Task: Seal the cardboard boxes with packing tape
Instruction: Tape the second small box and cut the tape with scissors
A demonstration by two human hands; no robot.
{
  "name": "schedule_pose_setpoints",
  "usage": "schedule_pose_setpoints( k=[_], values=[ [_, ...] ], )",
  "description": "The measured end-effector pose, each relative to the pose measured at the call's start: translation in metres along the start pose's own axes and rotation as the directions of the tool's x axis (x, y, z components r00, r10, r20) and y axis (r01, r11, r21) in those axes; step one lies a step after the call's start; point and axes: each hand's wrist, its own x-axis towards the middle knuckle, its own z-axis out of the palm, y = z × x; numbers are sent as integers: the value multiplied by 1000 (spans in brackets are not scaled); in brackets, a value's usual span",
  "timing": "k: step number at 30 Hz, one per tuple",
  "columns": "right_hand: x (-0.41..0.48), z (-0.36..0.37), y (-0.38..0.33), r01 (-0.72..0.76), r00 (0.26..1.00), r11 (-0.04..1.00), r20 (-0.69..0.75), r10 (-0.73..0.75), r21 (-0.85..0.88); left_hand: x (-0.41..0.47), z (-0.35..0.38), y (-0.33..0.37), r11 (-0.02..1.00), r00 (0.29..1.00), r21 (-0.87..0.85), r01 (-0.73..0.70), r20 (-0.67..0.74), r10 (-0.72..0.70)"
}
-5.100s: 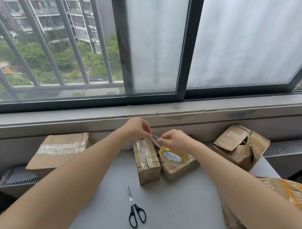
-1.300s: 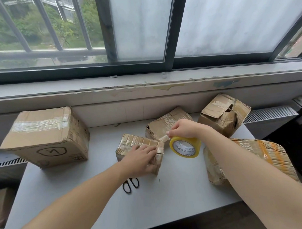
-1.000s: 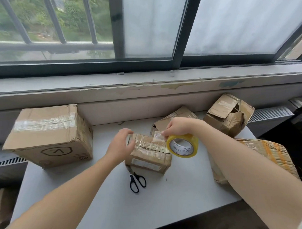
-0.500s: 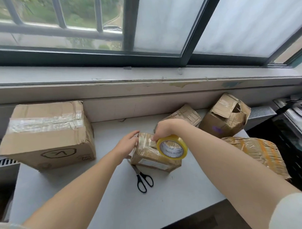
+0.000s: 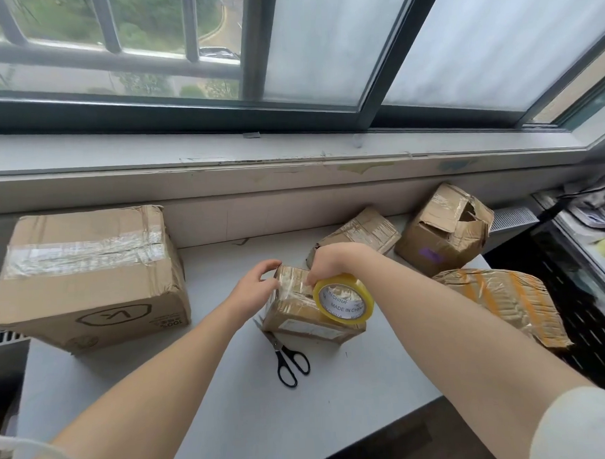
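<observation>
Five boxes (image 5: 293, 313), one scissors (image 5: 288, 358) — right hand (image 5: 329, 262) grips the one tape roll (image 5: 343, 301).

Centre frame, the small brown cardboard box (image 5: 294, 315) looks matt and creased under shiny wrinkled tape (image 5: 291, 287). There's the glossy yellow plastic tape roll (image 5: 343, 301), the smooth matt grey tabletop (image 5: 231, 403) and the black plastic-handled scissors (image 5: 288, 360).

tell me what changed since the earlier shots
The box was turned crosswise and pulled nearer, its near edge now at the scissors. The left hand let go of the tape end and now holds the box's left end. The right hand still grips the roll. The other boxes stayed.
</observation>
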Motion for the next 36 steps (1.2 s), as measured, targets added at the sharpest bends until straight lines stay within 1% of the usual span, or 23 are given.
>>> schedule_pose_setpoints(
  k=[6, 14, 21, 28, 33, 36],
  values=[
    [2, -2, -1, 10, 1000, 1000, -7, -10, -9, 0, -1, 4, 1000, 1000, -3, -21, -20, 21],
    [11, 2, -5, 12, 1000, 1000, -7, -12, -14, 0, 0, -2, 990, 995, 99, -96, -18, 98],
    [17, 11, 1, -12, 1000, 1000, -27, 13, 8, 5, 7, 0, 993, 994, 86, -78, -73, 84],
    [20, 20, 6, 28, 998, 999, -57, -29, -24, 8, 10, -2, 994, 998, 91, -66, 16, 65],
    [20, 21, 7, 29, 996, 998, -86, -34, -55, 2, 20, -11, 986, 989, 78, -147, -14, 149],
    [18, 21, 9, 38, 991, 998, -126, -44, -48, 2, 24, -15, 985, 986, 64, -159, -43, 162]
  ],
)
